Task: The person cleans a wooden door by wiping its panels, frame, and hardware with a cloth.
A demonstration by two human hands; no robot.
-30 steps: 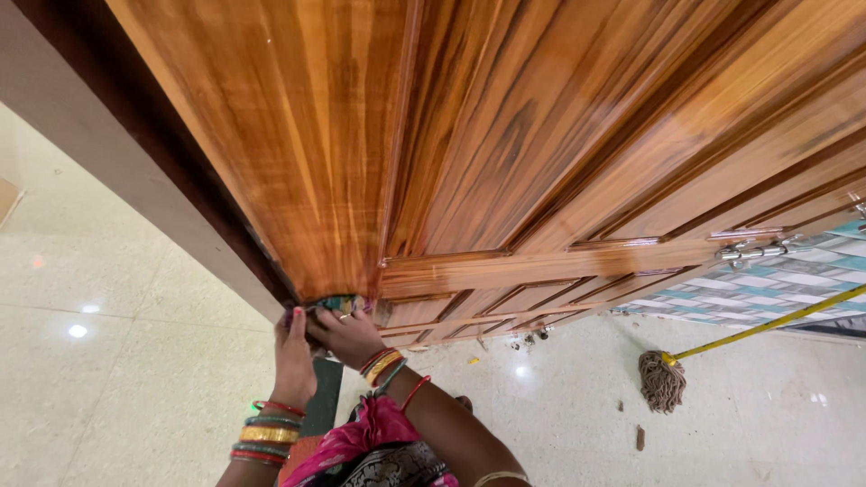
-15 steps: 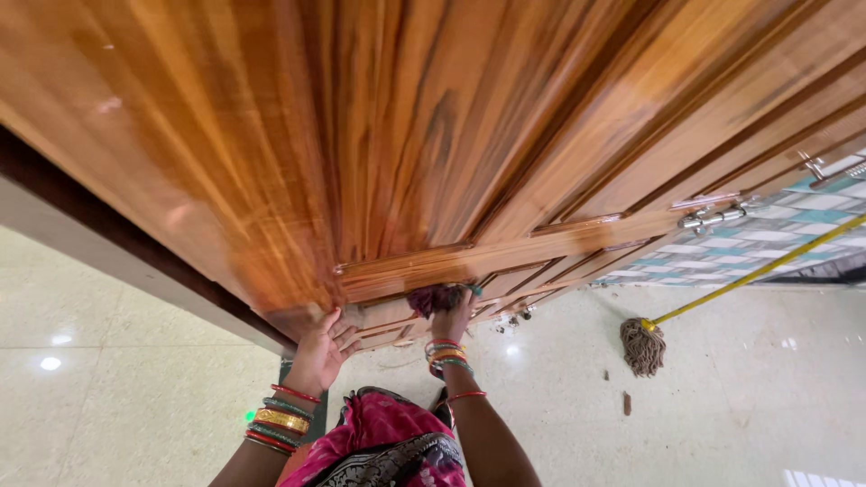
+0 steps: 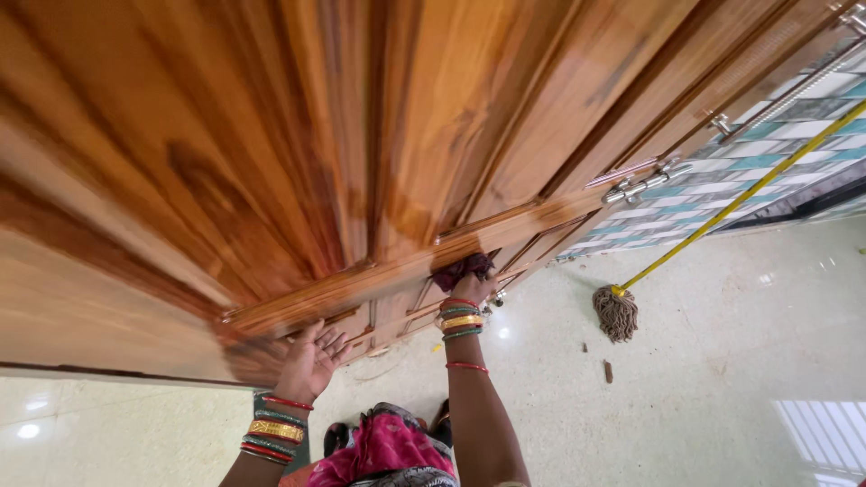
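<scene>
My right hand (image 3: 471,289) is bunched around a dark maroon cloth (image 3: 462,269), seemingly soft, limp and light, pressed to the glossy wooden door (image 3: 379,153) rail, while at eight o'clock my left hand (image 3: 309,359) lies flat, fingers spread, bracing the panel.

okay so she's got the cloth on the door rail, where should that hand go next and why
Probably slide the right hand with the cloth further along the door rail toward the latch. The cloth sits mid-rail, the left hand lies flat on the lower panel, and the rail beyond is uncovered.
</scene>
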